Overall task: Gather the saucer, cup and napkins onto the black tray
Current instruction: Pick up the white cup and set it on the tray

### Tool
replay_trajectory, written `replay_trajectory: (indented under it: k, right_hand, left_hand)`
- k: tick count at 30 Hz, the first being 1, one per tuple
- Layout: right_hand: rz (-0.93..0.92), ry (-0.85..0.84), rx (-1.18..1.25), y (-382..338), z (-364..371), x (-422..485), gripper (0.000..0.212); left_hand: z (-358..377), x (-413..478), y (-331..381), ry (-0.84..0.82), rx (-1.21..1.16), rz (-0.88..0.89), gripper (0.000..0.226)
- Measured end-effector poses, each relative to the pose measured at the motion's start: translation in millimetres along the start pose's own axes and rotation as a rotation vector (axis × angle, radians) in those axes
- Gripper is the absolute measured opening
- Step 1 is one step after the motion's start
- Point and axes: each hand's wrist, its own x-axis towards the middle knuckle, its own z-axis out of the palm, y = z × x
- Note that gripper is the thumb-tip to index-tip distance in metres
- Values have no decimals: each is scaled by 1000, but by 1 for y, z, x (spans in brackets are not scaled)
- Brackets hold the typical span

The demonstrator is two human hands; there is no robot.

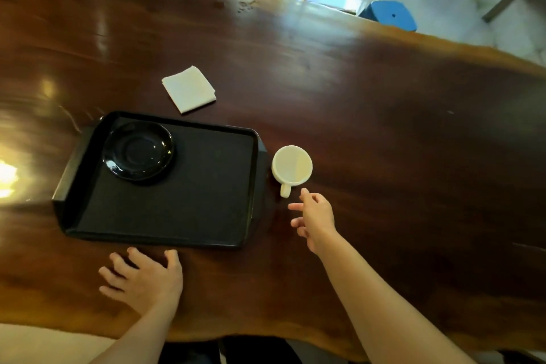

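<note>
Saucer (137, 153) sits on tray (165, 224); cup (291, 168) and napkins (189, 89) remain on table (384, 115); my empty right hand (314, 217) reaches for cup.

Both forearms cut off by the lower frame edge. Table (354, 91) cropped left and right. Cup (292, 167) interior washed pale, contents unreadable. Napkins (189, 89) too flat to count. Far background and blue stool (390, 15) blurred. Glare at left edge.

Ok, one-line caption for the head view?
Right hand reaching for white cup; black saucer already on tray.
</note>
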Motion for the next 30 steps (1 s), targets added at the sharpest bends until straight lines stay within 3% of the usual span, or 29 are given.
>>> replay_trajectory:
  k: [9, 15, 19, 30]
  right_hand:
    - [124, -44, 94, -5, 22, 22, 34]
    - [311, -129, 243, -5, 33, 30, 25]
    - [298, -102, 284, -4, 35, 34, 21]
    - [280, -43, 308, -4, 41, 44, 35]
  left_hand:
    - [26, 2, -15, 141, 53, 121, 73]
    - [31, 4, -18, 175, 38, 144, 72]
    - [31, 3, -17, 171, 35, 142, 72]
    - [32, 4, -18, 180, 23, 153, 75]
